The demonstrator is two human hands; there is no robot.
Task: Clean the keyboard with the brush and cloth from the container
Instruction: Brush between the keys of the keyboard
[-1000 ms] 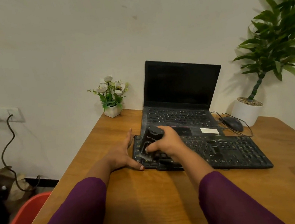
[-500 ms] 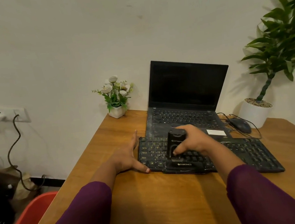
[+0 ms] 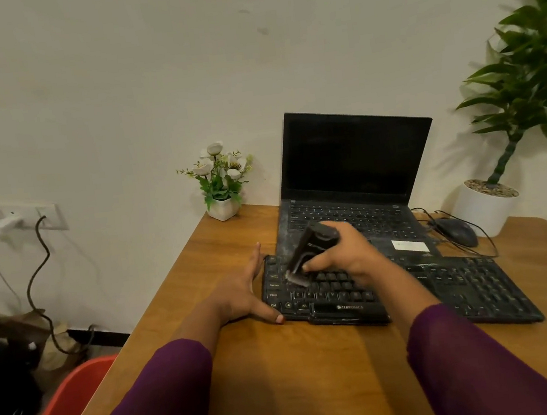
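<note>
Meanwhile right hand (image 3: 343,254) presses brush (image 3: 309,254) onto keyboard (image 3: 447,286); white pot (image 3: 222,210) holds flowers (image 3: 218,165).

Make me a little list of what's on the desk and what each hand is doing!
right hand: grips the brush, tilted, bristle end on the left keys
left hand: flat and open against the keyboard's left edge
keyboard: black, dusty, lies in front of the laptop
laptop: open, screen dark
mouse: right of the laptop
flower pot: small, at the desk's back corner
big plant: far right
cloth: not visible
</note>
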